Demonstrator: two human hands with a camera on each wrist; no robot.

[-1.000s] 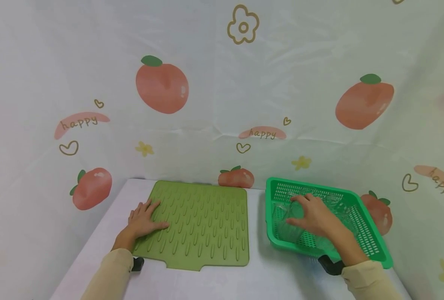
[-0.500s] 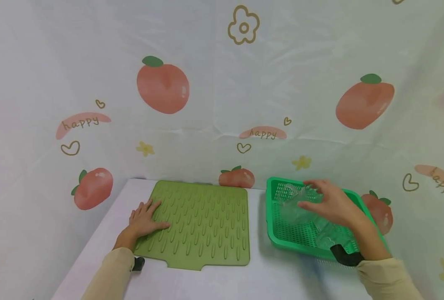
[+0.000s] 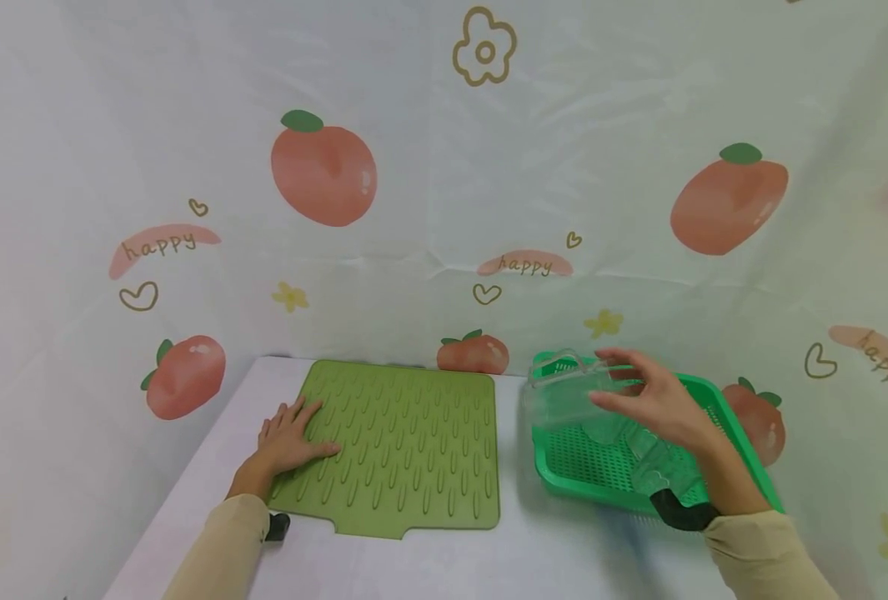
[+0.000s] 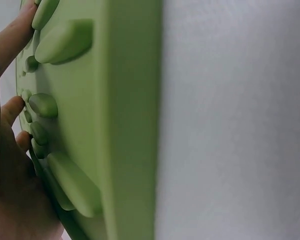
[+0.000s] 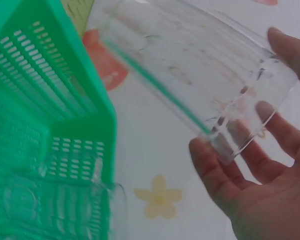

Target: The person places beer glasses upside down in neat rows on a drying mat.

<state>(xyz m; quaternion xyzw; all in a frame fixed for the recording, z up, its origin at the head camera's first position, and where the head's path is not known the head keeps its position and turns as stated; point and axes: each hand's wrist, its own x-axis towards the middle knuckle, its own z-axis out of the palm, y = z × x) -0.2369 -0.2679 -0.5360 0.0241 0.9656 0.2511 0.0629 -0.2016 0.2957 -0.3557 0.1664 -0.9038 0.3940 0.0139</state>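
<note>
My right hand (image 3: 661, 408) grips a clear glass mug (image 3: 567, 398) by its base, with fingers and thumb curled around the bottom end. The mug is tipped on its side above the basket's back left part, mouth toward the left and handle on top. In the right wrist view the fingertips of my right hand (image 5: 270, 190) wrap the thick glass base (image 5: 255, 105). Fingers spread, my left hand (image 3: 289, 442) rests on the left edge of a green ridged mat (image 3: 413, 450). The left wrist view shows that hand (image 4: 15, 185) flat along the mat's raised ribs (image 4: 70, 182).
A green plastic basket (image 3: 594, 493) with slotted sides stands on the right of the white table (image 3: 489, 571). Several clear glasses (image 3: 661, 467) lie inside it; one glass (image 5: 60, 205) shows on its side. A fruit-printed white curtain (image 3: 428, 167) hangs behind.
My right hand has lifted the glass mug out from among the glasses in the basket, tipping it sideways and bringing it up and left. My left hand has stayed on the mat.
</note>
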